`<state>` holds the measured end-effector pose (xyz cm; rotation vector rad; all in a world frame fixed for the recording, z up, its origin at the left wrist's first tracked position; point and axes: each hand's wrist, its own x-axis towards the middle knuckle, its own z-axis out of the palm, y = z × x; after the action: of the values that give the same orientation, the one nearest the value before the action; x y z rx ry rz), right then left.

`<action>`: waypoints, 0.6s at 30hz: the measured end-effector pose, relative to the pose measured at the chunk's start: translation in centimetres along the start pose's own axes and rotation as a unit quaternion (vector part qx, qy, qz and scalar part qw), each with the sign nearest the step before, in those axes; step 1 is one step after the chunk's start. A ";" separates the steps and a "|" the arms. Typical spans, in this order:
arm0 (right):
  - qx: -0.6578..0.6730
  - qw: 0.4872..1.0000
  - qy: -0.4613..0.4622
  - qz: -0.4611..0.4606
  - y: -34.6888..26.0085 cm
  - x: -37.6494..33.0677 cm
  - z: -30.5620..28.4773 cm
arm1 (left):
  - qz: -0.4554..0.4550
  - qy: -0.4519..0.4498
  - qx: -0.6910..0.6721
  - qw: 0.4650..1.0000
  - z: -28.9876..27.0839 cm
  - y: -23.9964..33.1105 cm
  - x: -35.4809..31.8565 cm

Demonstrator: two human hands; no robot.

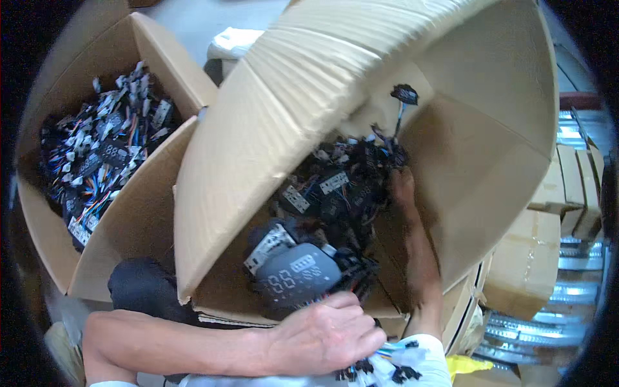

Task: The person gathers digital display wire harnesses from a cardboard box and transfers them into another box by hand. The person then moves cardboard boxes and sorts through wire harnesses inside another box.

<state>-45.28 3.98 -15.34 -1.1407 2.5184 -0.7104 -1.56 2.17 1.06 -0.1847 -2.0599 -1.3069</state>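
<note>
My left hand (pixel 325 332) is closed in a fist around a bundle of wired display modules. From its upper side sticks out a rounded dark grey display panel (pixel 300 276) with white digit segments. Below the fist hang coloured wires with black connectors (pixel 380 367). Deep in the large cardboard box (pixel 477 135), my right hand (pixel 403 187) has its fingers closed at a dark tangle of cables; what exactly it grips is partly hidden. Above that hand a small black module (pixel 405 95) stands up on its cable. More display modules (pixel 335 193) lie heaped in the box.
A second cardboard box (pixel 122 238) at the left holds a heap of similar wired modules (pixel 106 151). A broad bent flap (pixel 277 97) arches over the large box. On the right, closed cartons (pixel 525 258) stand on a metal roller conveyor (pixel 535 335).
</note>
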 end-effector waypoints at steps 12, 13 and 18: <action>-0.087 0.990 -0.024 -0.112 8.2 -12.2 -5.9 | 0.033 0.065 -0.052 0.996 0.8 1.1 2.2; -0.080 0.994 -0.036 -0.071 5.1 -10.8 -4.6 | -0.006 0.064 -0.018 0.998 0.8 0.6 1.9; -0.316 0.906 -0.265 -0.098 -23.5 -14.7 -9.8 | -0.117 0.138 0.064 0.981 -1.4 -1.4 0.7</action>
<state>-25.50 4.96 6.44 -1.5389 2.2005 0.4002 -2.05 0.16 0.81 0.2896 -1.9582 -1.2501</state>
